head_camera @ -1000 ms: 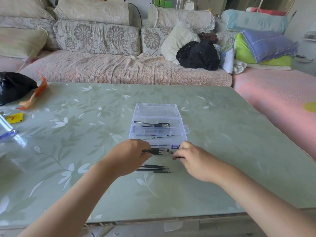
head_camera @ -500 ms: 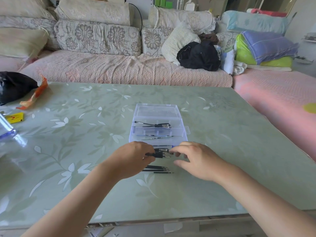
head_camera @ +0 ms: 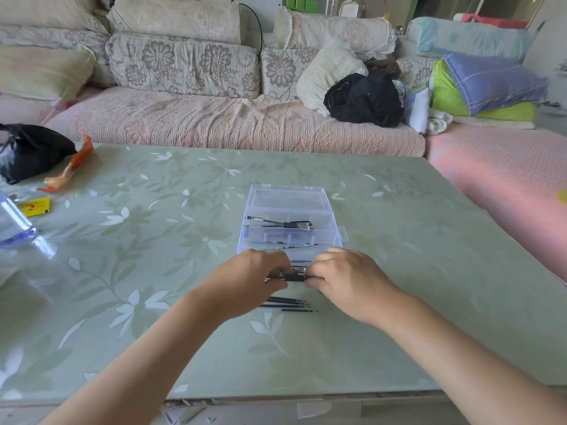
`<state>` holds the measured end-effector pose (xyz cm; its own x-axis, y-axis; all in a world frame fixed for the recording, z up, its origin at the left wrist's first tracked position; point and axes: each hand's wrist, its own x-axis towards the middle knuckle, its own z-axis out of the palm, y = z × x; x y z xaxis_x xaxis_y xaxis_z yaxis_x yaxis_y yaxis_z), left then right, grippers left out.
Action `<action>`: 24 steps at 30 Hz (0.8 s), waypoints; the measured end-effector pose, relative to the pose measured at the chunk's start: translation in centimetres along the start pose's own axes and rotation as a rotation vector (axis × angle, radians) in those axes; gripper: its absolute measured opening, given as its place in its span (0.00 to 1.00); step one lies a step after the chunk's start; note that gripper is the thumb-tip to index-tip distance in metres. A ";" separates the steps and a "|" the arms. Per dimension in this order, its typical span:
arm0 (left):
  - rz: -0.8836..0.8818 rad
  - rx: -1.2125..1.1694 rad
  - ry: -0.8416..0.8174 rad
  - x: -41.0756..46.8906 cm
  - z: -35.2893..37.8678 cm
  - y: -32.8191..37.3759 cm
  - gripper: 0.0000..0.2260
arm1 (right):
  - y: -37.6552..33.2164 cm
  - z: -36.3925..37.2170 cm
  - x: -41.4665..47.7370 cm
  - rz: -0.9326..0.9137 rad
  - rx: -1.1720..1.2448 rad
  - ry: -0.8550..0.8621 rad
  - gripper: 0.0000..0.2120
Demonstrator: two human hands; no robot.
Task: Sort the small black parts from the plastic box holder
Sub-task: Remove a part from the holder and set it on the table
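Note:
A clear plastic box [head_camera: 334, 223] with its lid open stands mid-table, holding thin black parts [head_camera: 282, 223] in its compartments. Just in front of the box my left hand [head_camera: 245, 283] and my right hand [head_camera: 346, 280] both pinch a small black part [head_camera: 293, 278] between them, one at each end. Several slim black rods [head_camera: 291, 305] lie side by side on the table below my hands. The near compartment of the box is partly hidden by my fingers.
A black bag [head_camera: 30, 151] and an orange wrapper [head_camera: 70, 167] sit at the table's far left, with a yellow packet [head_camera: 33, 206] and a clear bottle [head_camera: 13, 222] nearer. A sofa [head_camera: 233, 124] with cushions runs behind the table.
My right hand has moved left, closing in on my left hand. Both hands now meet on the black part and sit slightly nearer to me.

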<state>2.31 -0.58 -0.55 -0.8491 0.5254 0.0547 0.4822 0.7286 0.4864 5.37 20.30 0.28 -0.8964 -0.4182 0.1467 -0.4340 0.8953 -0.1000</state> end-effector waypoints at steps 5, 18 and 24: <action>-0.008 -0.012 -0.036 0.0 -0.5 0.2 0.06 | 0.0 0.0 0.2 0.011 -0.020 0.036 0.12; 0.021 0.122 0.008 -0.1 -0.9 -0.2 0.07 | -0.1 -0.2 0.3 0.046 0.063 0.061 0.09; 0.045 0.136 -0.003 -0.3 -0.5 0.2 0.06 | -0.2 -0.3 0.4 0.055 0.055 0.048 0.10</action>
<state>2.59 -0.82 -0.05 -0.8252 0.5603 0.0713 0.5451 0.7570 0.3604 5.14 20.04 0.63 -0.9142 -0.3599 0.1860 -0.3899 0.9063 -0.1629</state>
